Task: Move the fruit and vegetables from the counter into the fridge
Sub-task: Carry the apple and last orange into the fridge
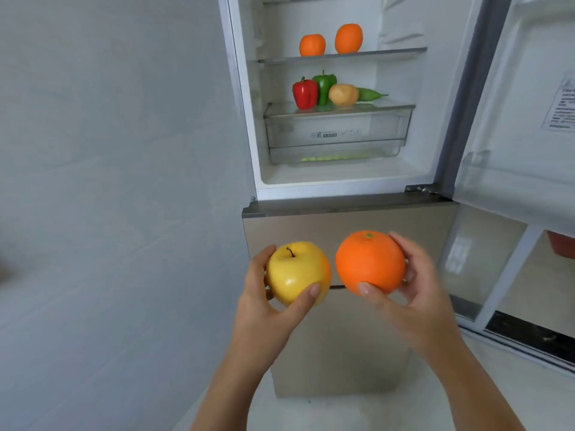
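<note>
An apple (295,272) is being gripped by the left hand (264,306) and an orange (370,262) by the right hand (420,293), low in the frame. Either could be dropped, or the fruit already on the fridge (342,169) shelves bumped.

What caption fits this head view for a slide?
Left hand holds an apple, right hand an orange, before the open fridge.

Inside the open fridge (441,126), the upper glass shelf (389,53) carries two oranges: a smaller one (312,45) on the left and a taller one (348,38) just beside it. The lower shelf (395,107), which covers a clear drawer (336,135), holds a red pepper (305,94) touching a green pepper (325,85), a potato (343,94) in front, and a green chilli (370,94) lying behind the potato.
</note>
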### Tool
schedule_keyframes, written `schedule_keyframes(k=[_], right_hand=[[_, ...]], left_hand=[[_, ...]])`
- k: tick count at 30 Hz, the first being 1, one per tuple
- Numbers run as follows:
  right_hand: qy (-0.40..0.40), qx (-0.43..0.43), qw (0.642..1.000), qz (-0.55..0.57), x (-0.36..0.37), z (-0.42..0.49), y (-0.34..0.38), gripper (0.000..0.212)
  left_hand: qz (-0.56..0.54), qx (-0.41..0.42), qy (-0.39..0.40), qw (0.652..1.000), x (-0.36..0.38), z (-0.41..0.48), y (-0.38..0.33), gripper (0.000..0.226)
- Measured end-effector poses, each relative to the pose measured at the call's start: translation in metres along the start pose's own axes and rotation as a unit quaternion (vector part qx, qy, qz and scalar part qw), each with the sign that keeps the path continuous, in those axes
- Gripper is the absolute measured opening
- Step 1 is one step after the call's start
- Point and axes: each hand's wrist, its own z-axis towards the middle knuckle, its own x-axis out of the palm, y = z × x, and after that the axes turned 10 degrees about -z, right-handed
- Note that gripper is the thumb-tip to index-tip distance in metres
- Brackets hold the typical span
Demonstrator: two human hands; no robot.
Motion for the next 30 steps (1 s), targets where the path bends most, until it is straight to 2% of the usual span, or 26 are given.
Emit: schedule_keyframes(k=[7,12,22,26,30], right_hand=[[-0.006,0.006,1.000,-0.011,-0.015,0.072,-0.047,0.069],[-0.026,0.011,0.999,-0.018,-0.010,0.124,-0.077,0.069],[-0.052,-0.040,0.995,-0.070,0.021,0.265,-0.092,0.068],[-0.085,-0.066,0.993,-0.053,0.024,0.318,-0.091,0.069],[-0.099,-0.094,0.990,-0.023,0.020,0.366,-0.084,0.070]], left_hand=[[0.006,-0.013,0.020,1.000,0.049,0.073,0.026,0.072],[-0.019,0.010,0.025,0.999,0.068,0.137,0.042,0.075],[-0.079,0.090,0.052,0.991,0.076,0.289,0.050,0.067],[-0.091,0.148,0.087,0.981,0.081,0.340,0.042,0.069],[-0.101,0.201,0.090,0.970,0.090,0.381,0.029,0.068]])
